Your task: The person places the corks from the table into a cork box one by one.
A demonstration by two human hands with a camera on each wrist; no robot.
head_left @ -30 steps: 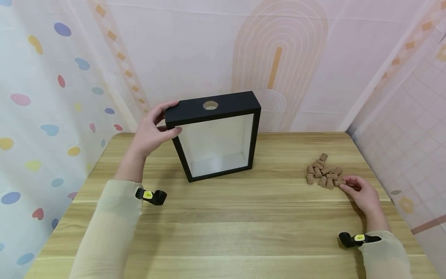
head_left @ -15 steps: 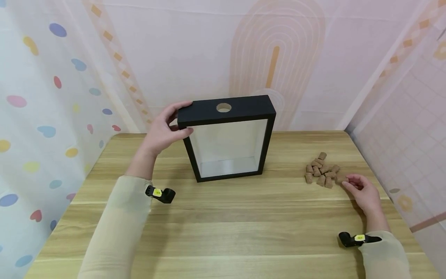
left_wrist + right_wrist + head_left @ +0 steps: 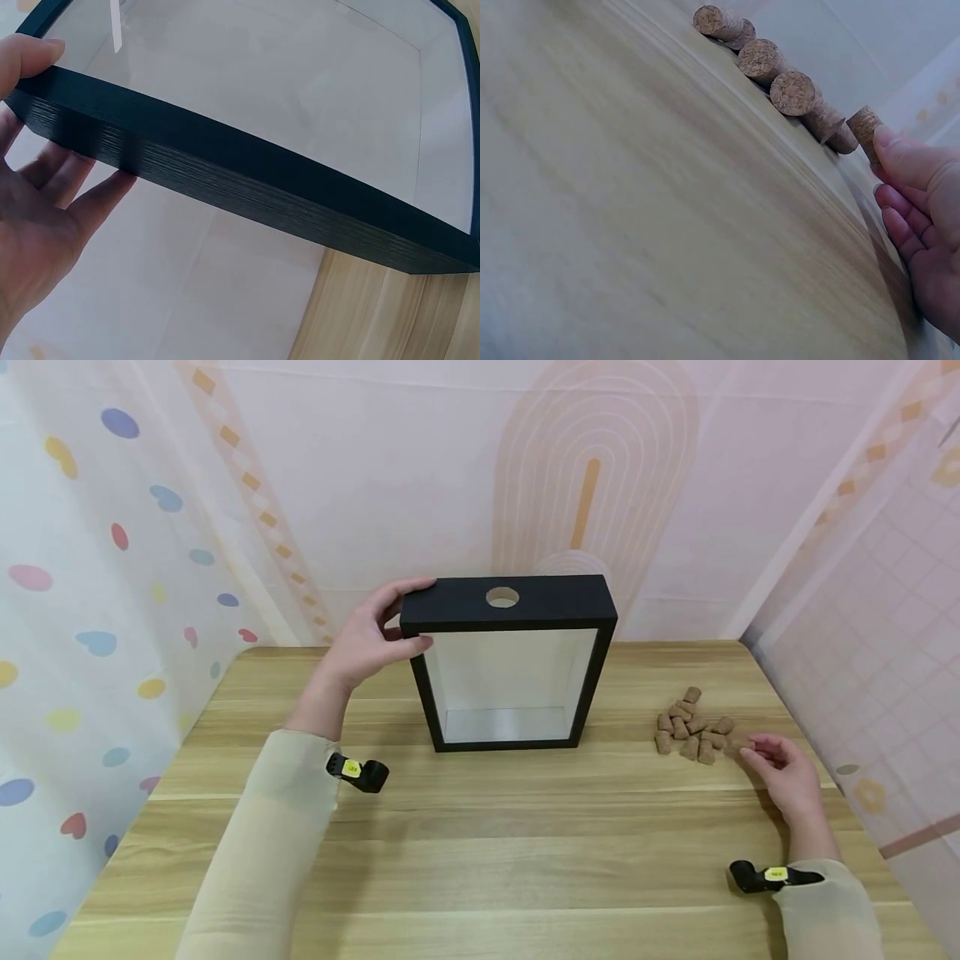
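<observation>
The black shadow box (image 3: 510, 664) is stood upright mid tabletop (image 3: 480, 827), its top corner held by the left hand (image 3: 367, 639). One cork (image 3: 866, 127) is pinched by the right hand (image 3: 780, 777) beside the cork pile (image 3: 693, 731), so both grips are closed on something.

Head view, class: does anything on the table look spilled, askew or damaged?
Nothing looks damaged. The corks lie in a loose heap beside the right hand, not spilled widely. The black shadow-box frame stands upright, steadied by the left hand.
</observation>
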